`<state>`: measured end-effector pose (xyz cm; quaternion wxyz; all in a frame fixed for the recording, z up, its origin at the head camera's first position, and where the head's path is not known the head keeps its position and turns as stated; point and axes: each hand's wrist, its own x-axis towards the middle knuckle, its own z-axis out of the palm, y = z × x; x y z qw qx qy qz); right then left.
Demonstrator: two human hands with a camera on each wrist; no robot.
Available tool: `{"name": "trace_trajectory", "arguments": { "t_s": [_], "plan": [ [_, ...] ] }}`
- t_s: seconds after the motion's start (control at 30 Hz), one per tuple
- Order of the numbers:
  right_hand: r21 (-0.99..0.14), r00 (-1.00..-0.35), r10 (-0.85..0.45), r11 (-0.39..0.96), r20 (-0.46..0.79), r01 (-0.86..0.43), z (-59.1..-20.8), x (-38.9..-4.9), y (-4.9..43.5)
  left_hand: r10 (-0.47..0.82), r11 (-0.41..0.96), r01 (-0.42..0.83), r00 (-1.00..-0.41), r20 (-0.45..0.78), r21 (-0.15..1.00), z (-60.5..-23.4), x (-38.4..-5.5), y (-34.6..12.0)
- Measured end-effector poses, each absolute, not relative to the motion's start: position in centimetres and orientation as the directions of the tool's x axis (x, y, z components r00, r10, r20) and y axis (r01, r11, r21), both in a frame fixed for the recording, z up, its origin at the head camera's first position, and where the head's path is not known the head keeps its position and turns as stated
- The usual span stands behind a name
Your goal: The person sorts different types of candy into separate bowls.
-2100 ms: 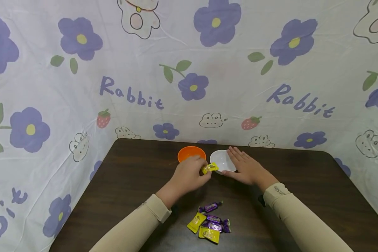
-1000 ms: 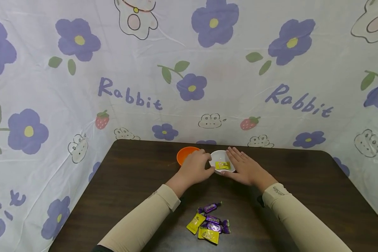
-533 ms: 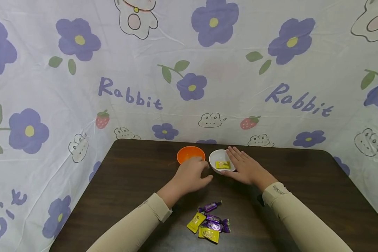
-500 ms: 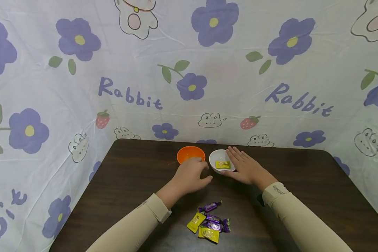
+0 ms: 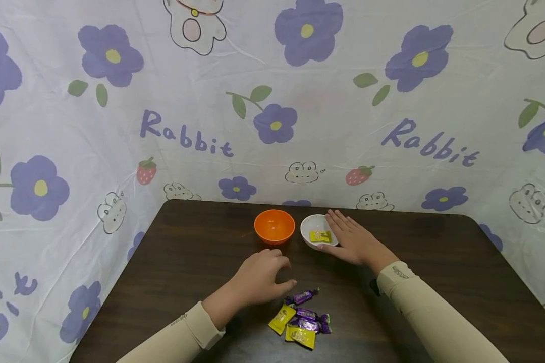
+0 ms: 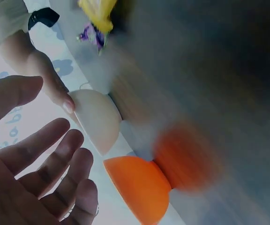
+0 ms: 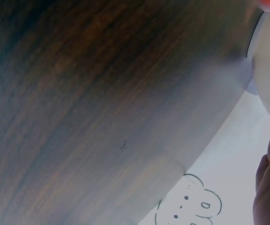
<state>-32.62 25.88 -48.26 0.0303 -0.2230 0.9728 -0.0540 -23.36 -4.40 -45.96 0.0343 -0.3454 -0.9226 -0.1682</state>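
My left hand (image 5: 259, 277) is above the table in front of the orange bowl (image 5: 274, 227), its fingers relaxed and holding nothing. In the left wrist view the left hand (image 6: 41, 159) shows a bare palm, thumb apart from the fingers. With straight fingers my right hand (image 5: 354, 241) rests against the right side of the white bowl (image 5: 305, 233). One yellow-wrapped candy (image 5: 320, 236) lies inside that bowl. Close to the left hand is a small pile of yellow-wrapped candies (image 5: 282, 319) and purple twist-wrapped candies (image 5: 303, 297).
The dark wooden table (image 5: 436, 282) extends to both sides. Behind it hangs a white cloth (image 5: 327, 141) printed with purple flowers. The orange bowl stands just left of the white one, with a narrow gap between them.
A yellow candy that my left hand held lies in the white bowl now. The left hand has drawn back from the bowls toward the candy pile. The right hand has stayed in place.
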Motion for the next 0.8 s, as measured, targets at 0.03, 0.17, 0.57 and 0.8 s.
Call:
{"name": "trace_trajectory", "arguments": {
  "t_s": [0.03, 0.17, 0.57, 0.8],
  "plan": [
    [-0.119, -0.898, -0.438, 0.894, -0.037, -0.432, -48.3, -32.6, 25.9, 0.630, 0.703, 0.648, -0.759, 0.165, 0.293, -46.1, -23.1, -4.6],
    [-0.108, -0.897, -0.440, 0.895, -0.039, -0.434, -48.4, -32.7, 25.9, 0.640, 0.701, 0.645, -0.757, 0.129, 0.304, -46.5, -22.5, -5.3],
    [-0.104, -0.893, -0.449, 0.890, -0.033, -0.444, -48.6, -32.8, 26.0, 0.664, 0.685, 0.631, -0.746, 0.045, 0.364, -47.6, -20.8, -6.4],
    [-0.104, -0.894, -0.446, 0.892, -0.040, -0.440, -48.5, -32.7, 26.0, 0.678, 0.681, 0.636, -0.735, 0.018, 0.362, -47.7, -20.1, -6.6]
  ]
}}
